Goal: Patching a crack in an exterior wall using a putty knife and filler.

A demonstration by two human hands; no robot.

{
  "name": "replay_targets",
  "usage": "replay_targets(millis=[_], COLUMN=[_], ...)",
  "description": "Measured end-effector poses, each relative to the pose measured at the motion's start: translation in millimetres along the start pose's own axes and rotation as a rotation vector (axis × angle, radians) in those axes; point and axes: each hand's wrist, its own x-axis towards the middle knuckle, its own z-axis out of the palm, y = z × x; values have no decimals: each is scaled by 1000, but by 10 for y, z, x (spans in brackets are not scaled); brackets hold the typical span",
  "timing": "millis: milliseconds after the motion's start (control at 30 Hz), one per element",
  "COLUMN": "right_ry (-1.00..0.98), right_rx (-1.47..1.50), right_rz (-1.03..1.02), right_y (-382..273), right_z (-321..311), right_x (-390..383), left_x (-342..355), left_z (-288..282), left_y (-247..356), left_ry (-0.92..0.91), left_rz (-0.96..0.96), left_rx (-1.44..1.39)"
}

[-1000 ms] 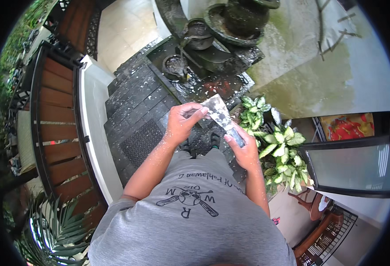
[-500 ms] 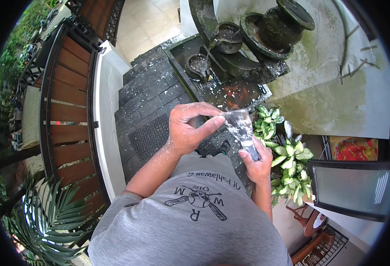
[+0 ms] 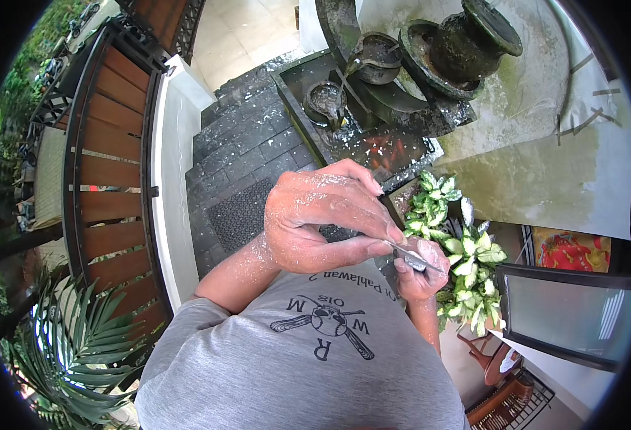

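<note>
Both of my hands are in front of my chest, speckled with white flakes. My right hand grips a flat grey scraper, like a putty knife, seen almost edge-on. Held higher and to the left, my left hand has its thumb and fingertips pinched together at the scraper's blade edge. The other fingers of that hand are bent over it, hiding part of the blade. Most of the handle is hidden in my right palm.
Beyond my hands is a dark stone pond with bowls and orange fish. A leafy potted plant grows close to my right hand. A white wall and slatted gate run along the left; a dark-framed glass panel is at right.
The scraper has tipped from showing its white-smeared broad face to nearly edge-on. My left hand has come down and right along the blade, its fingers more bunched.
</note>
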Motion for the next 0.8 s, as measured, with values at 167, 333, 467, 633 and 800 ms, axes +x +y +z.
replay_targets(millis=[167, 333, 467, 633, 800], right_ry=[-23, -17, -100, -191, -71], right_rx=[60, 60, -18, -55, -201], right_rz=[-73, -88, -123, -138, -143], right_y=[11, -8, -71, -70, 11], right_z=[8, 26, -37, -35, 52], right_x=[125, 173, 271, 369, 229], left_x=[46, 48, -24, -36, 134], left_z=[-7, -9, 33, 21, -324], left_y=[36, -27, -101, -179, -230], left_ry=[-54, -27, 118, 168, 336], left_rz=[-2, -20, -107, -95, 91], left_rx=[-13, -84, -329, -482, -468])
